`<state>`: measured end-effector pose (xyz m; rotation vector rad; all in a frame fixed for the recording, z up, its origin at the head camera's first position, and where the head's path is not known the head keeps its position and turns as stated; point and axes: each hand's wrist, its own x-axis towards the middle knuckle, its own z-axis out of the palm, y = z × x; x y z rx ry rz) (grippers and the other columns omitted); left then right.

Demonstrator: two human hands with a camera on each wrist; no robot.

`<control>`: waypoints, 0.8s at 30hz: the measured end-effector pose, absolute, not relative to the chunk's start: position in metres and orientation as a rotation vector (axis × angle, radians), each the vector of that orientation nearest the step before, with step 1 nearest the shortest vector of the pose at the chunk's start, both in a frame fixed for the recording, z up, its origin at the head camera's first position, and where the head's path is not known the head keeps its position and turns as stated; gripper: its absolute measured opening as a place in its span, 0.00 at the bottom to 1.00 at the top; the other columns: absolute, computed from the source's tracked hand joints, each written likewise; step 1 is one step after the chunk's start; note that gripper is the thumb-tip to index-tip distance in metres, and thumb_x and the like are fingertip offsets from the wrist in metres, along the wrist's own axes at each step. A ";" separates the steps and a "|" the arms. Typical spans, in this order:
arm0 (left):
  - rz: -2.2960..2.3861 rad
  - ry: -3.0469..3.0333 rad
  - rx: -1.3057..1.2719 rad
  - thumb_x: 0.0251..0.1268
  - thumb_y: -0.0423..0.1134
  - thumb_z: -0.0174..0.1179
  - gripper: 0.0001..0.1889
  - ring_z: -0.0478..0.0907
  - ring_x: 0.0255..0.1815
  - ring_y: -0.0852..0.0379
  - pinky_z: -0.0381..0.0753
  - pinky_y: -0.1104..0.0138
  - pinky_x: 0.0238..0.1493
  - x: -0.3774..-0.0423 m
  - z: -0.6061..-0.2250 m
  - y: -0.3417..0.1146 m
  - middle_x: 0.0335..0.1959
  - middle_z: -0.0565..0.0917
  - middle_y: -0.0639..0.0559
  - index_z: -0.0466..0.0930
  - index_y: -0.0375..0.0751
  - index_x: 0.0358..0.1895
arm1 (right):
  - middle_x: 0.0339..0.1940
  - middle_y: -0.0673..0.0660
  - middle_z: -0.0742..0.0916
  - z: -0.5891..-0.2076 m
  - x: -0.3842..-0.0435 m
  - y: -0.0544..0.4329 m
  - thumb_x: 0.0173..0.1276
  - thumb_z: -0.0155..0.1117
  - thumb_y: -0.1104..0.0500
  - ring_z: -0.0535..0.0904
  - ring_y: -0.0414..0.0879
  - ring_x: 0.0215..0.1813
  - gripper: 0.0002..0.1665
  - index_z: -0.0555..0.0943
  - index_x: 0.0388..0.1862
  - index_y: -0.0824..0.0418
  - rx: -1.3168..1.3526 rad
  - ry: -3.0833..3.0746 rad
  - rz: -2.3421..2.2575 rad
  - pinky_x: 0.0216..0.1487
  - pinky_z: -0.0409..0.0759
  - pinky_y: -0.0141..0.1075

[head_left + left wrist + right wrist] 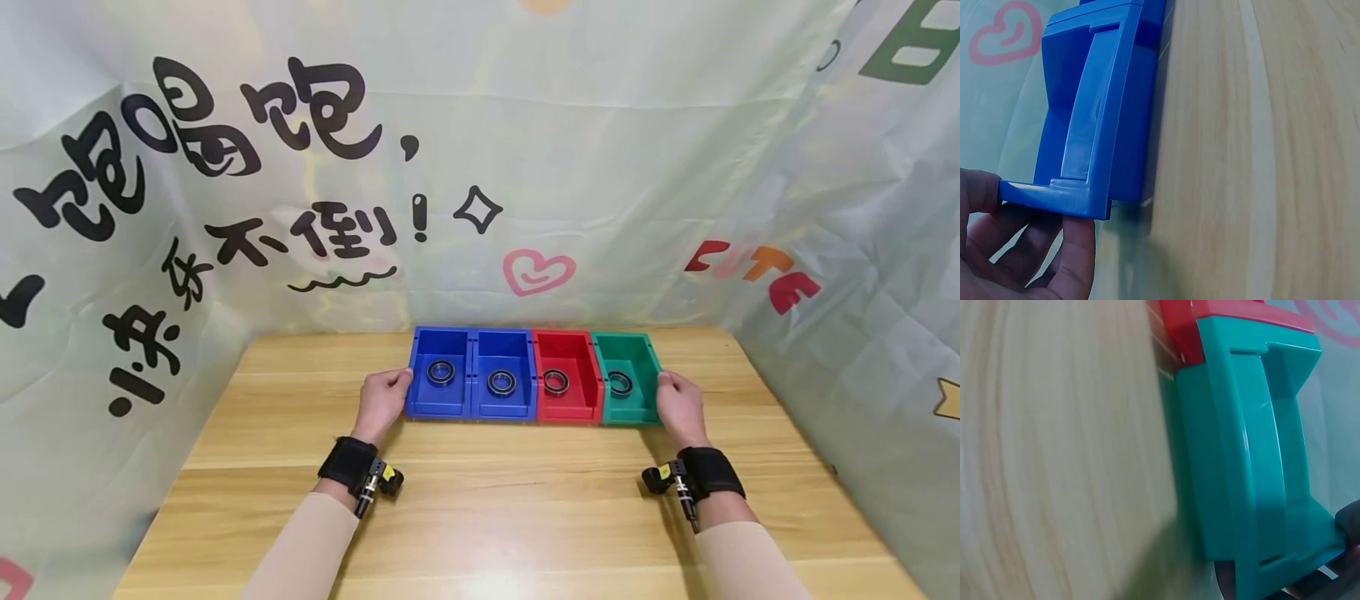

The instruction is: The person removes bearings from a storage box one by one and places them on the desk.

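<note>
Two blue bins (442, 404) (504, 348), a red bin (570, 350) and a green bin (632, 352) stand side by side in one row near the back of the table. Each bin contains one ring-shaped bearing, such as the bearing (502, 394) in the second blue bin. At the row's left end, my left hand (384, 402) grips the outer wall of the first blue bin (1085, 119), thumb on the rim and fingers beneath. My right hand (681, 407) holds the green bin's outer side wall; its fingers are partly cut off in the right wrist view.
The wooden table (510, 500) extends in front of the bins. Behind the row hangs a pale printed cloth (637, 208), which also encloses both sides. Black straps (714, 473) with small cameras circle both wrists.
</note>
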<state>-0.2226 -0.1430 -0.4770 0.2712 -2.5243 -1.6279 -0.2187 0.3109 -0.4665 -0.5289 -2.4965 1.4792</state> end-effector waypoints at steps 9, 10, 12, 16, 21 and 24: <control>-1.648 -2.504 0.310 0.70 0.44 0.55 0.16 0.78 0.51 0.49 0.75 0.55 0.53 -0.220 -0.478 -0.152 0.48 0.84 0.44 0.85 0.38 0.49 | 0.24 0.57 0.58 -0.467 -0.221 0.300 0.77 0.37 0.50 0.56 0.51 0.29 0.23 0.59 0.23 0.63 -0.480 -2.495 1.439 0.33 0.54 0.40; -1.656 -2.503 0.314 0.70 0.44 0.55 0.16 0.78 0.52 0.48 0.75 0.54 0.54 -0.219 -0.478 -0.153 0.49 0.84 0.43 0.84 0.38 0.50 | 0.24 0.57 0.58 -0.467 -0.221 0.299 0.77 0.37 0.50 0.56 0.51 0.29 0.23 0.59 0.23 0.63 -0.480 -2.491 1.443 0.33 0.54 0.40; -1.668 -2.503 0.320 0.70 0.45 0.54 0.17 0.77 0.54 0.48 0.74 0.53 0.55 -0.219 -0.478 -0.155 0.50 0.83 0.43 0.84 0.37 0.50 | 0.25 0.57 0.59 -0.468 -0.223 0.298 0.77 0.37 0.50 0.57 0.52 0.30 0.24 0.59 0.23 0.63 -0.482 -2.490 1.450 0.34 0.55 0.41; -1.658 -2.495 0.326 0.70 0.44 0.55 0.17 0.78 0.53 0.47 0.74 0.54 0.55 -0.218 -0.479 -0.159 0.49 0.83 0.42 0.84 0.36 0.50 | 0.26 0.58 0.61 -0.468 -0.224 0.293 0.77 0.38 0.50 0.59 0.52 0.31 0.24 0.61 0.23 0.63 -0.477 -2.491 1.444 0.34 0.56 0.41; -1.644 -2.490 0.340 0.70 0.44 0.55 0.17 0.77 0.55 0.45 0.74 0.53 0.55 -0.216 -0.478 -0.166 0.50 0.83 0.41 0.84 0.35 0.50 | 0.29 0.61 0.67 -0.469 -0.227 0.285 0.77 0.39 0.51 0.62 0.53 0.36 0.23 0.63 0.23 0.63 -0.464 -2.500 1.431 0.37 0.58 0.41; -1.648 -2.483 0.348 0.70 0.45 0.55 0.17 0.77 0.55 0.46 0.74 0.53 0.56 -0.215 -0.478 -0.169 0.50 0.83 0.41 0.84 0.36 0.50 | 0.33 0.62 0.69 -0.469 -0.228 0.282 0.77 0.38 0.51 0.63 0.54 0.38 0.23 0.63 0.23 0.64 -0.465 -2.499 1.431 0.39 0.58 0.42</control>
